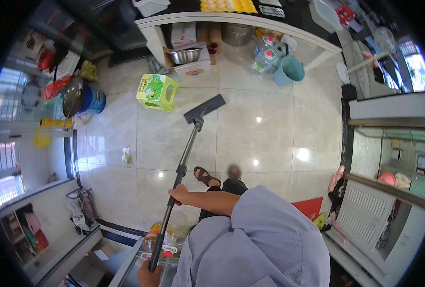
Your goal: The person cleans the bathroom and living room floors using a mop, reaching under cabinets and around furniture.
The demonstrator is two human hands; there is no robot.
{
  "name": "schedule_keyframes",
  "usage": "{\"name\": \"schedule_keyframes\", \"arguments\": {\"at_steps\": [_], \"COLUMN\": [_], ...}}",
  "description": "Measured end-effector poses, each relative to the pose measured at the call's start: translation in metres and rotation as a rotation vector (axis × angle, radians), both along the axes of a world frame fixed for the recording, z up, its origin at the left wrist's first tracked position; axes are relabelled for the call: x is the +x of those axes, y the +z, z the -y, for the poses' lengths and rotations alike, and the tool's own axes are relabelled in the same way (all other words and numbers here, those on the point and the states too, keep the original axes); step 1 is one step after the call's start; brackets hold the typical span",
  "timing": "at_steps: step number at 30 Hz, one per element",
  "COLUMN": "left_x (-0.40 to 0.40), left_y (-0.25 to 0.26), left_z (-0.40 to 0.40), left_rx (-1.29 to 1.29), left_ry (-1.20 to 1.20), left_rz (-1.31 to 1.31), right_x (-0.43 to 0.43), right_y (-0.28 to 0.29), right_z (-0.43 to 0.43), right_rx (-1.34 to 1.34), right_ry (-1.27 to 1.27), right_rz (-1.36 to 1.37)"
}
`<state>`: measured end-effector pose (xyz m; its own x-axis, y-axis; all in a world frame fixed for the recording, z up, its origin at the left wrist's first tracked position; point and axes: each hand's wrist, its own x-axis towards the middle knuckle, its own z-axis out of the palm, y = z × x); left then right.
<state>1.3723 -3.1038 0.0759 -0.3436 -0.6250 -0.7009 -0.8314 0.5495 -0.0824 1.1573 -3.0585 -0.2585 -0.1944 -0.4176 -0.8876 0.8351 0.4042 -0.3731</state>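
Observation:
A flat mop with a grey rectangular head [205,108] rests on the tiled floor, its metal pole [188,147] slanting down towards me. My right hand [179,194] is closed around the pole below the dark joint collar. Lower down, my left hand [149,274] grips the dark handle end, partly cut off by the picture's bottom edge. A small white and yellowish-green scrap [127,156] lies on the floor left of the pole. Beyond the mop head stands a green plastic stool [157,92] with a printed top.
Under the counter [234,16] are boxes, a steel bowl [185,56], a large pot, water bottles [264,62] and a teal bucket [288,70]. At left stands a blue bucket [92,101]. Oil bottles [151,238] are close to the handle. My sandalled foot [204,175] is near the pole.

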Motion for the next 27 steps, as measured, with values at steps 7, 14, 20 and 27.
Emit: {"name": "schedule_keyframes", "arguments": {"at_steps": [7, 14, 20, 27], "left_x": [-0.07, -0.138, -0.224, -0.267], "left_y": [0.019, -0.044, -0.109, -0.166], "left_z": [-0.028, -0.094, -0.206, -0.327], "left_rx": [0.123, 0.238, 0.489, 0.598], "left_ry": [-0.063, -0.376, -0.737, -1.113], "left_rz": [0.041, -0.041, -0.25, -0.156], "right_x": [-0.045, -0.102, -0.112, -0.073], "right_y": [0.003, -0.014, -0.077, -0.08], "right_z": [-0.05, -0.218, -0.414, -0.564], "right_rx": [0.028, 0.175, 0.298, 0.778], "right_ry": [-0.065, -0.404, -0.715, -1.04], "right_rz": [-0.138, -0.121, -0.193, -0.326]}}
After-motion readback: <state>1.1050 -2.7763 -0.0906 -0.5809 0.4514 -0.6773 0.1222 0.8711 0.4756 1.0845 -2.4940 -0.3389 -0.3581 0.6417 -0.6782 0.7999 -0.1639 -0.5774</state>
